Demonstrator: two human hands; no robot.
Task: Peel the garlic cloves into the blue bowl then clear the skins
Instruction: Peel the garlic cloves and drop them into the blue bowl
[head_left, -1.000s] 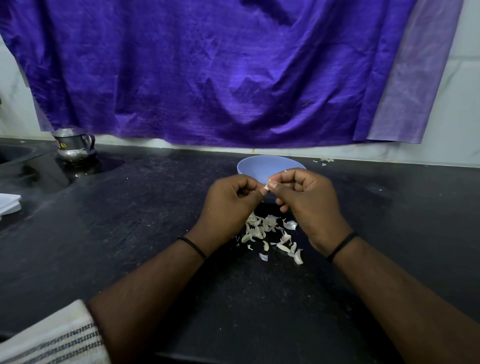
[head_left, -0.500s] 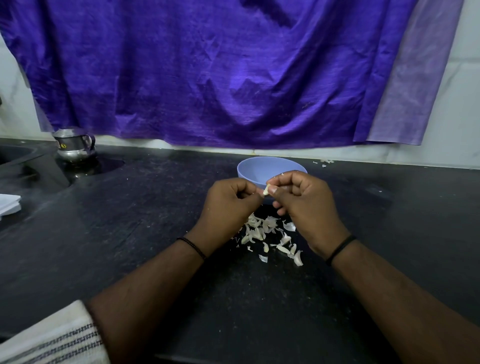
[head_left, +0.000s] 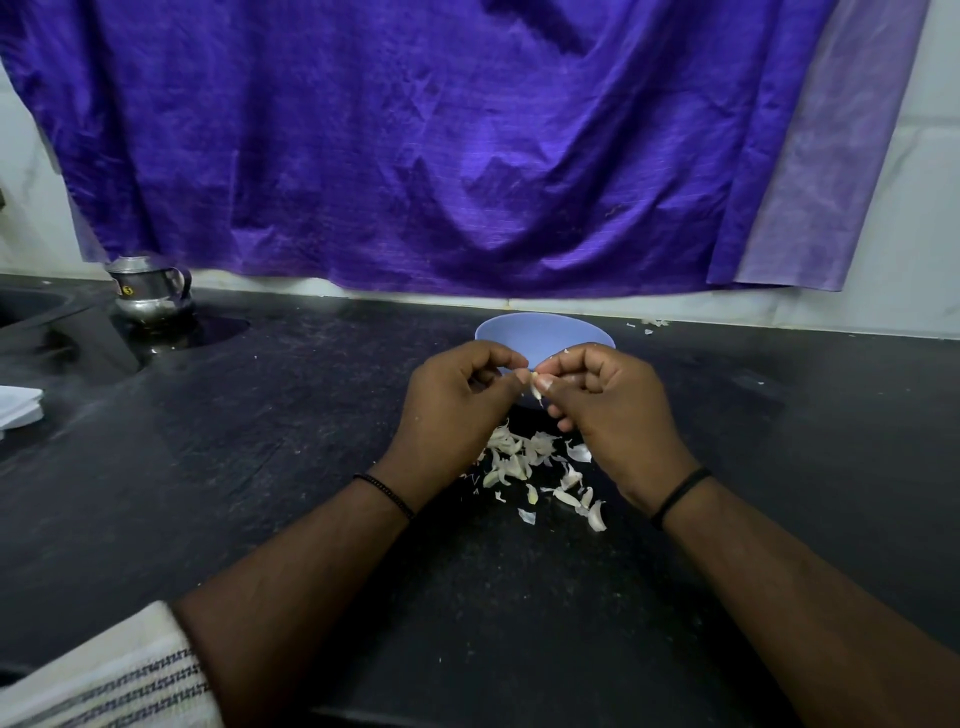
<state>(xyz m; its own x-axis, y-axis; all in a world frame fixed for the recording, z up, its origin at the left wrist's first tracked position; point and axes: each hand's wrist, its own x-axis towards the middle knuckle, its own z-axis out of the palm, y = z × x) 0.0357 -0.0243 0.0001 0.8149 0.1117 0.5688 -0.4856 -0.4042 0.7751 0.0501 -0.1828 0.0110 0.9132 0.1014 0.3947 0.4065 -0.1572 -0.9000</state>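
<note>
Both bare forearms showing; left wrist (head_left: 385, 493) wearing black beaded band, right wrist (head_left: 678, 496) wearing plain black band (white striped cloth (head_left: 104, 680) lying at lower left).

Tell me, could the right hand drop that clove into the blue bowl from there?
Probably yes: the right hand pinches the garlic clove just in front of the blue bowl, with nothing between them.

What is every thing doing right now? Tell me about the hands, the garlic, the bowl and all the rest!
Left hand: fingers curled, pinching the clove.
Right hand: fingers curled, pinching the clove.
Clove: held between both hands, in front of the bowl.
Bowl: upright on the counter, behind the hands; inside hidden.
Skins: scattered loose on the counter, under the hands.
Pot: upright, far left.
Cloth: hanging on the wall.
</note>
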